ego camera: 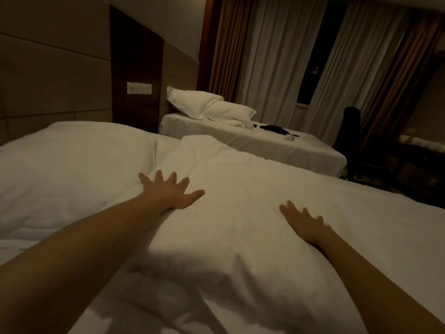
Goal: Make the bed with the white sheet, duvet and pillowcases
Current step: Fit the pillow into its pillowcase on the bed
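Head cam: we're pressing left hand (172, 192) and right hand (305, 224), both spread flat, on the duvet (240, 237) to flatten creases; pillow (72, 169) sitting just left of left hand.

White duvet (240, 189) and pillows (67, 169), beige padded headboard (48, 75), brown and white curtains (265, 49), black chair (349, 133).

Pillow (67, 169) left, apparently beside duvet (240, 189)

I can read no words, numbers or brand marks anywhere here; the switch panel (139, 88) on the wall by my bed shows no legible lettering in this dim light.
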